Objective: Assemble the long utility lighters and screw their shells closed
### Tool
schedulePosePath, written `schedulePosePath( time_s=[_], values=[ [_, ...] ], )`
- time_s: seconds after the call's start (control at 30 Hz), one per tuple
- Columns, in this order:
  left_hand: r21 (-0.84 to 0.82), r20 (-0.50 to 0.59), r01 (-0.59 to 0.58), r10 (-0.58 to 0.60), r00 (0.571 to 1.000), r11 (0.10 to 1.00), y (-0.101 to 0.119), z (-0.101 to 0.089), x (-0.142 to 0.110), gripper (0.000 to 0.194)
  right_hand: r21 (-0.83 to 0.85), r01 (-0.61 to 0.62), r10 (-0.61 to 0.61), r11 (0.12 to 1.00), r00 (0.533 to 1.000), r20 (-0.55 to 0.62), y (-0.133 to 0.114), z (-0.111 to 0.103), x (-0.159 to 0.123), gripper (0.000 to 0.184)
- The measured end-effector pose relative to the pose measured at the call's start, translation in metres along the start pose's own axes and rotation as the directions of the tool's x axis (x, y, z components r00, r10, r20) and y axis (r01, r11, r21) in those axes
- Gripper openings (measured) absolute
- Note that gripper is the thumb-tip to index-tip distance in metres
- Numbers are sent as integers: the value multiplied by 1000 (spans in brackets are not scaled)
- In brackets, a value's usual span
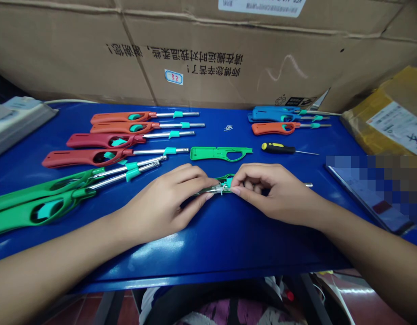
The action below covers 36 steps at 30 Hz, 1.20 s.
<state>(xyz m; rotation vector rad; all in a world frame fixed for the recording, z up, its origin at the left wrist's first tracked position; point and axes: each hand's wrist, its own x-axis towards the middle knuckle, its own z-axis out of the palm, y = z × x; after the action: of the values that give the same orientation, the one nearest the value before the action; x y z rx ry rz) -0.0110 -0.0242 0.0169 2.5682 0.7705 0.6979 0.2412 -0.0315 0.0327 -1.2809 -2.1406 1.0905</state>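
In front of me lies an opened green stick lighter (228, 177), mostly covered by my hands. My left hand (172, 194) is closed, thumb and fingers pinching its see-through fuel tank (213, 188). A small white part (223, 188) shows at the tank's right end, beside a turquoise trigger (227, 182). My right hand (267, 189) is also closed, its thumb and forefinger pinched right at the white part; what they grip is too small to tell. Past that hand pokes a metal tube tip (309, 184). Just behind lies a green half shell (218, 154).
Several orange, red and green stick lighters (89, 157) lie on the left. Blue lighters (272, 113) and an orange one (274, 129) lie back right, near a screwdriver (279, 148). A phone (374, 203) rests at right. A cardboard box (201, 90) walls the blue table's (215, 253) back.
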Motion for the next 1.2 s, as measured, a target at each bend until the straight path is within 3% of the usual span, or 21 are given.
schedulePosePath(
  time_s=[0.57,1.2],
  values=[
    [9,-6,-17,17,1000,1000,0,0,0,27,-50,77,-78,996,997,-12,1,0,0,11],
    [19,-3,-31,31,1000,999,-1,1,-1,27,-59,85,-86,995,996,-3,2,1,0,10]
  ],
)
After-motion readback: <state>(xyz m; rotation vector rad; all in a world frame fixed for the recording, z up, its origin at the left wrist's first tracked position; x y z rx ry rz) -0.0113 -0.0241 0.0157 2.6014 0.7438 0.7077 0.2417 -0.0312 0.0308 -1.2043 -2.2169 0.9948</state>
